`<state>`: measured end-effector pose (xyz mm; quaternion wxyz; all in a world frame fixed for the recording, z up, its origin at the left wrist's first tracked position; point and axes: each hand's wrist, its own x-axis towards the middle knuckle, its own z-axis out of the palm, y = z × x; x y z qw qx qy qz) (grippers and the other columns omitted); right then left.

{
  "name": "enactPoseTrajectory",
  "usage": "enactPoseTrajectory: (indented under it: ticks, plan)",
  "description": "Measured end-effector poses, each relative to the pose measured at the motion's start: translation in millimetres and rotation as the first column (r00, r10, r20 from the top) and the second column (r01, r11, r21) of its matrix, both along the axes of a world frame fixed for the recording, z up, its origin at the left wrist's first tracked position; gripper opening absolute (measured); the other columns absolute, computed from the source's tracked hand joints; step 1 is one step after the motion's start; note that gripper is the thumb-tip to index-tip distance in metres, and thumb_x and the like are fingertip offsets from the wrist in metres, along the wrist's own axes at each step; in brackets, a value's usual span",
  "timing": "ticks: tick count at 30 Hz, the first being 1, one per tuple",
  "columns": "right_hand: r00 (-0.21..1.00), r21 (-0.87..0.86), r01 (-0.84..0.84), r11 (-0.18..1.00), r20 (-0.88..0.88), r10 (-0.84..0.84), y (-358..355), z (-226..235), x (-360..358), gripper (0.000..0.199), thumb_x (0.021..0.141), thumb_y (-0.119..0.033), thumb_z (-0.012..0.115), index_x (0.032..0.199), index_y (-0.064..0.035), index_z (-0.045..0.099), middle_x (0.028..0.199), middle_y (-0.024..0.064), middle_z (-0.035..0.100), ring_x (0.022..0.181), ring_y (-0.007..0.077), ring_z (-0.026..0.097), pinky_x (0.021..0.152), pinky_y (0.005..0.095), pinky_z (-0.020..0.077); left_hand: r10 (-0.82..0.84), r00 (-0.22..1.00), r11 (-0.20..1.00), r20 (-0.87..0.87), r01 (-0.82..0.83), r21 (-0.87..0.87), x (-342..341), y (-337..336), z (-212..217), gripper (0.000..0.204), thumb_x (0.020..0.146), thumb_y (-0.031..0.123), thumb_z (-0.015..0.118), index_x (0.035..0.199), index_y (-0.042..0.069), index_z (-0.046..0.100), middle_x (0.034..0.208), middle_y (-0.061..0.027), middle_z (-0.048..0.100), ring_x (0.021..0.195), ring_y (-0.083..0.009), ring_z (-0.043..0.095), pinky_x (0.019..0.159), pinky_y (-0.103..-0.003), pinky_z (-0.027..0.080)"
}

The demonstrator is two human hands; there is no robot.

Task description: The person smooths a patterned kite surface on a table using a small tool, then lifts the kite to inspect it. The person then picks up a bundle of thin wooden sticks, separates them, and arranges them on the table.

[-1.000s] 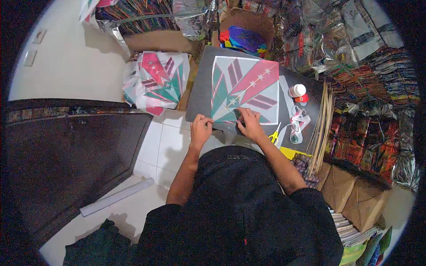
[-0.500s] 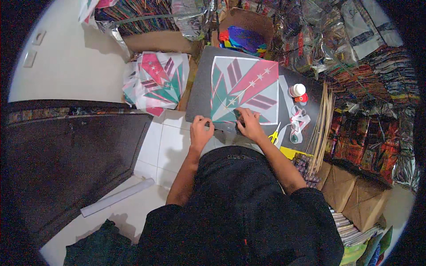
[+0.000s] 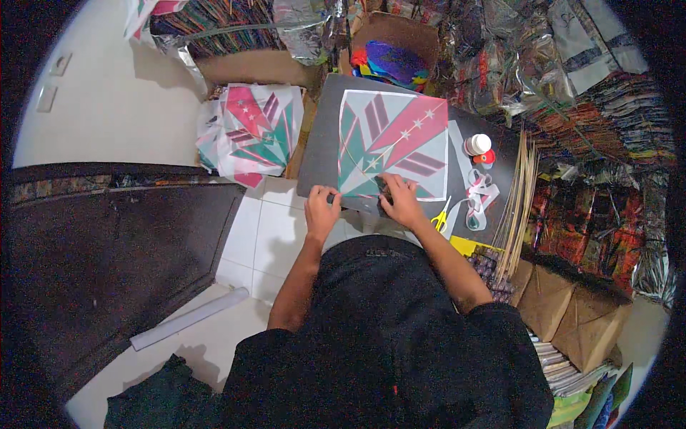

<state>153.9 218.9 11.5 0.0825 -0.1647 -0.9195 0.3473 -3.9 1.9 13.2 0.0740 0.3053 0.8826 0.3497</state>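
A square kite point(image 3: 393, 125) of thin white, red and green sheet lies on a dark board point(image 3: 320, 136). One thin stick runs along its diagonal over a row of stars, and another bends across its left part. My left hand point(image 3: 322, 214) is closed in a pinch at the kite's near left corner; the fingertips partly hide what is between them. Resting on the near edge of the sheet, my right hand point(image 3: 404, 204) has its thumb and bent fingers apart. Yellow-handled scissors point(image 3: 440, 220) lie just right of that hand.
A white-lidded jar point(image 3: 477, 144), a red round item point(image 3: 486, 158) and sheet scraps point(image 3: 481, 199) sit on the board's right. Thin sticks point(image 3: 520, 207) lean beside it. Similar printed sheets point(image 3: 250, 132) are piled at the left. A white roll point(image 3: 189, 319) lies on the floor.
My left hand has shifted very slightly left and up at the corner, with its fingers still pinched. The right hand stays almost where it was, and the kite has barely moved.
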Motion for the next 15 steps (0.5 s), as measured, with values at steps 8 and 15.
enactPoseTrajectory:
  ticks: [8, 15]
  plan:
    - [0.993, -0.093, -0.025, 0.995, 0.113, 0.036, 2, 11, -4, 0.062, 0.09, -0.017, 0.071, 0.148, -0.0103, 0.05, 0.137, 0.0182, 0.058, 0.126, 0.0387, 0.056, 0.108, 0.0545, 0.0342, 0.029, 0.992, 0.999, 0.127, -0.034, 0.037, -3, 1, 7, 0.009, 0.09, 0.013, 0.078, 0.097, 0.009, 0.073, 0.1, -0.0089, 0.067, 0.097, -0.0304, 0.069, 0.08, -0.048, 0.053]
    - [0.999, -0.028, -0.006, 1.0, 0.031, 0.007, -1, 7, -5, 0.061, 0.089, -0.013, 0.074, 0.146, -0.0124, 0.052, 0.125, 0.0117, 0.061, 0.111, 0.0262, 0.064, 0.103, 0.0477, 0.0335, -0.011, 0.998, 0.999, 0.055, 0.009, 0.041, 0, -2, 14, 0.017, 0.089, 0.005, 0.074, 0.105, 0.009, 0.071, 0.104, -0.0108, 0.069, 0.097, -0.0299, 0.068, 0.084, -0.044, 0.052]
